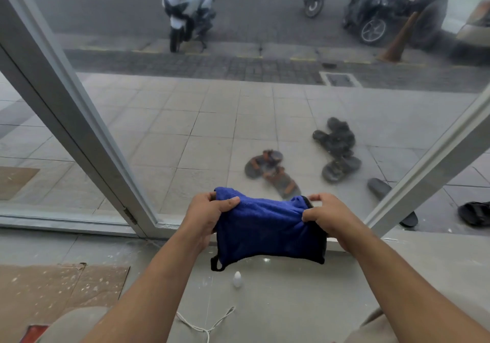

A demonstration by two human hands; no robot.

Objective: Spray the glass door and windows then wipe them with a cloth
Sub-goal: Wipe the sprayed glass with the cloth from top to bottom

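A blue cloth (267, 230) with a black edge and a small black loop hangs stretched between both hands, low in front of the glass. My left hand (209, 214) grips its left top corner and my right hand (327, 216) grips its right top corner. The glass door (238, 109) fills the view ahead, hazy, within a grey metal frame (79, 119). A window pane (34, 157) lies left of the frame. No spray bottle shows, only a small white bottle tip (236, 279) on the floor below the cloth.
Cardboard (53, 287) covers the floor at lower left and a white string (206, 326) lies between my arms. Outside are sandals (336, 149), scooters (188, 5) and an orange cone (397, 40).
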